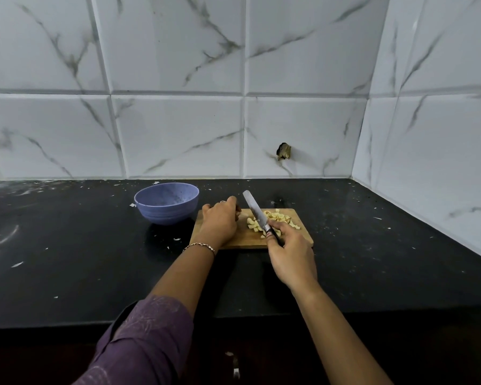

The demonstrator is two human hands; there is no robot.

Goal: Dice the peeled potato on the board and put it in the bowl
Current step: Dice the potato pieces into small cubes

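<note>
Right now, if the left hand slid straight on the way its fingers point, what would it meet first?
Probably the knife blade. The left hand rests on the board, fingers pointing up and right toward the blade slanting just beyond. Depth is unclear; it could pass beneath and reach the potato pieces.

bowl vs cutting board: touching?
Cannot tell. In the head view the blue bowl sits just left of the wooden cutting board, but the left hand hides the board's near corner.

My left hand (220, 220) covers the left part of the board (303, 240); whether it holds any potato I cannot tell. My right hand (289, 257) hides most of the knife (254, 211) handle. Individual potato pieces (278, 218) are too small to judge. Both my arms are cut off at the bottom edge.
</note>
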